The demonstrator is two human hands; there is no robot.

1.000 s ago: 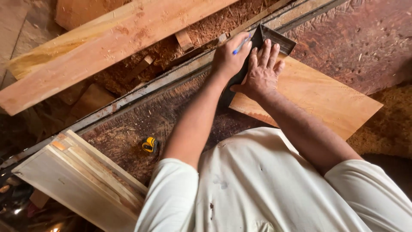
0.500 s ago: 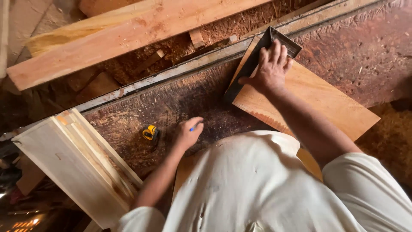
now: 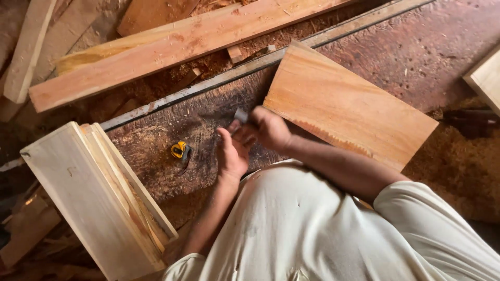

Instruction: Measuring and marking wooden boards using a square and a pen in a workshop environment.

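Covering dark workbench (image 3: 156, 156): sawdust; pale board (image 3: 349, 104) on top.

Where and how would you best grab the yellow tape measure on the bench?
Probably grip the tape measure across its two flat sides, coming from above. It is small and compact, lies alone on the bench with open surface around it, just to the left of the left hand.

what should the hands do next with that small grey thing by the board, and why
Probably bring the small grey object back onto the wooden board. Both the left hand and right hand meet around it just off the board's near corner, and the yellow tape measure lies apart, untouched.
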